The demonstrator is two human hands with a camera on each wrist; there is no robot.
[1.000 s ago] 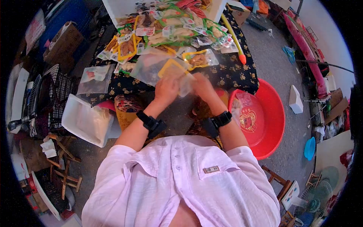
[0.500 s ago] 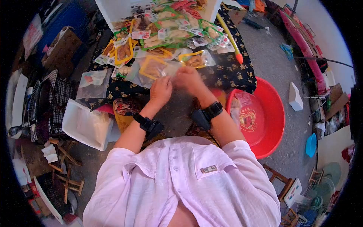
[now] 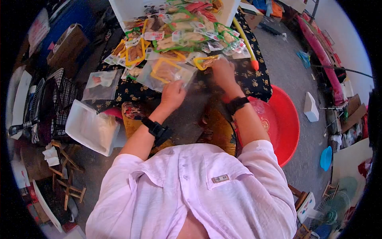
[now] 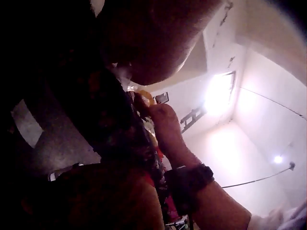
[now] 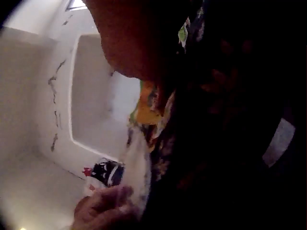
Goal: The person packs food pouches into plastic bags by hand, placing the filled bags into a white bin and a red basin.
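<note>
In the head view, my left hand pinches the near right edge of a clear plastic bag lying at the table's front. Inside it shows a yellow-framed packet of brown food. The right wrist view shows the pinching left fingers on the bag's pale edge. My right hand reaches over the right end of another yellow-framed food packet, its fingers curled down on that end. The hand itself hides the fingertips there.
Many food packets spill from a white foam box on the flowered tablecloth. A yellow stick with an orange tip lies right of them. Another clear bag, a white tub and a red basin flank the knees.
My right hand has left the clear bag's edge and moved right and forward onto the other yellow-framed packet. The left hand stays at the bag, which now lies flatter on the table.
</note>
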